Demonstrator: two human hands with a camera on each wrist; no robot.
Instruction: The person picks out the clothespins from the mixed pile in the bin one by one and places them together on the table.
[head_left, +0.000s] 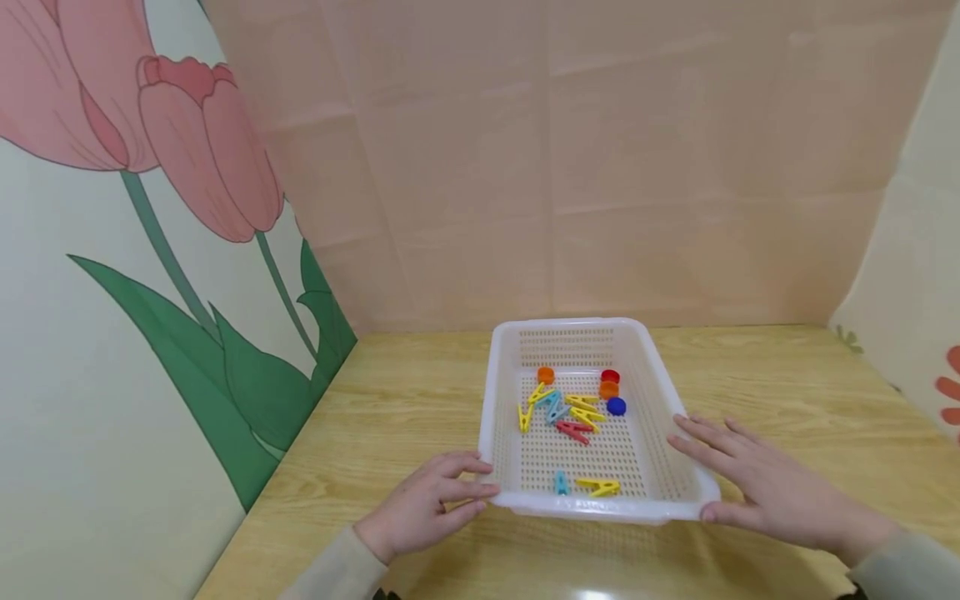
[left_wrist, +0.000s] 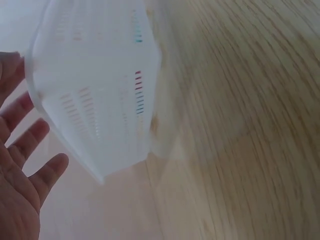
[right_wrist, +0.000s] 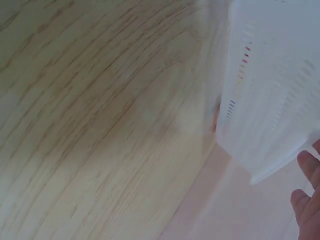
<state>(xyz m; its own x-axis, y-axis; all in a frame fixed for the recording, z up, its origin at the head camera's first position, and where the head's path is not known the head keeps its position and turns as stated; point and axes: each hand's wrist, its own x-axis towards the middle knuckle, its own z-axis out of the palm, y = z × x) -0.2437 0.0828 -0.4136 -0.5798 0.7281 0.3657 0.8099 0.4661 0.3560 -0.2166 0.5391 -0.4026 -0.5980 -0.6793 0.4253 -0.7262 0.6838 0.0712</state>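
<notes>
A white perforated plastic basket [head_left: 570, 506] is at the middle of the table, between both hands. My left hand [head_left: 431, 504] touches its near left corner with extended fingers; the left wrist view has those fingers [left_wrist: 31, 142] loosely spread along the rim. At the right side my right hand [head_left: 757, 483] rests spread fingers on the rim, thumb by the near corner. Inside lie several clothespins: yellow [head_left: 526, 418], light blue [head_left: 553, 408] and red [head_left: 574, 431]. A light blue clothespin [head_left: 561, 483] and a yellow clothespin [head_left: 597, 486] lie nearer the front.
Toward the basket's back are orange caps [head_left: 546, 375], a red cap [head_left: 610, 377] and a blue cap [head_left: 617, 406]. The wood-grain table [head_left: 405, 400] meets a beige backdrop [head_left: 600, 208]. A tulip-printed panel [head_left: 217, 150] bounds the left, a pale panel [head_left: 922, 233] the right.
</notes>
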